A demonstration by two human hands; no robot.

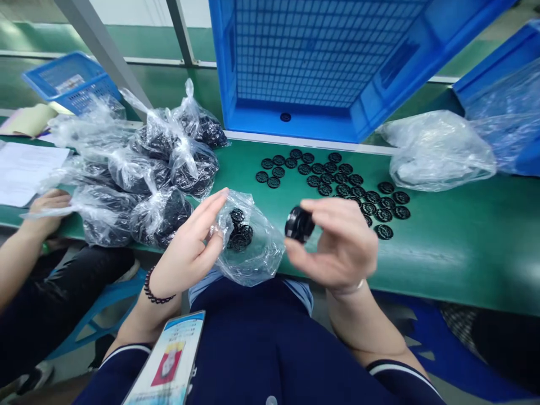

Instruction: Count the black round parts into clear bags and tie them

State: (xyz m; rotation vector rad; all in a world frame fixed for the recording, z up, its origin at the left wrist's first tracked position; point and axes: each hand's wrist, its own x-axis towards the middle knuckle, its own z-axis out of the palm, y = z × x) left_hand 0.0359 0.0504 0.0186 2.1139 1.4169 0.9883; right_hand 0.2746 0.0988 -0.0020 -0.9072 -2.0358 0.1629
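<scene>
Near the table's front edge lies a clear plastic bag (257, 253) with several black round pieces (240, 237) inside. My left hand (194, 242) holds the bag's left side, its fingers bent round the film. Just right of the bag, my right hand (337, 239) pinches a short stack of black round pieces (299, 224) between thumb and fingertips, raised over the table. Behind and beside my right hand, many more black discs (372, 197) lie loose on the green table (442, 247).
Tied bags of black pieces (139, 180) are heaped at the left. A blue crate (291, 125) stands tilted behind the discs, one disc inside. Crumpled clear plastic (439, 149) lies at the back right. Another person's hand (46, 211) rests at the far left beside papers (29, 169).
</scene>
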